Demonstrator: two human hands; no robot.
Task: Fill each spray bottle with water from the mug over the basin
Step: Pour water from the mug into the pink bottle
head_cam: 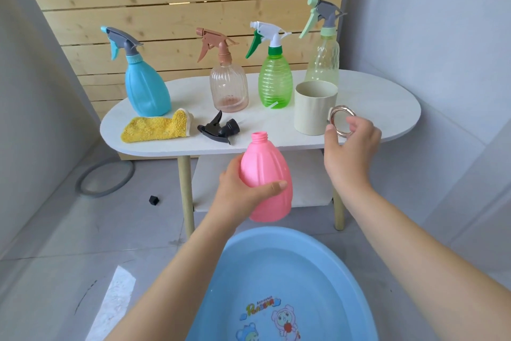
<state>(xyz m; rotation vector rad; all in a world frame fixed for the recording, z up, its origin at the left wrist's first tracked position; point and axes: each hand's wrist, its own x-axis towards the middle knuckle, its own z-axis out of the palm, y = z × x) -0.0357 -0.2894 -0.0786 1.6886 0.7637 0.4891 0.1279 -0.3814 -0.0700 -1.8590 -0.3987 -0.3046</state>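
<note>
A person's left hand [243, 188] grips an uncapped pink bottle [265, 174] above a blue basin [318, 271] while the right hand [351, 141] reaches a cream mug [312, 111] on the white worktop [387, 108].

The left thumb and fingers [276, 185] wrap the bottle's lower body, holding it nearly upright in front of the worktop edge; the right hand's curled fingers touch the mug's metallic ring handle [343, 120], though whether they have closed on it cannot be told. On the worktop stand a blue spray bottle [145, 86], a clear brown-topped bottle [228, 86], a green bottle [275, 80] and a pale green-topped bottle [323, 58], with a black spray head [219, 129] lying beside a yellow cloth [154, 127].
</note>
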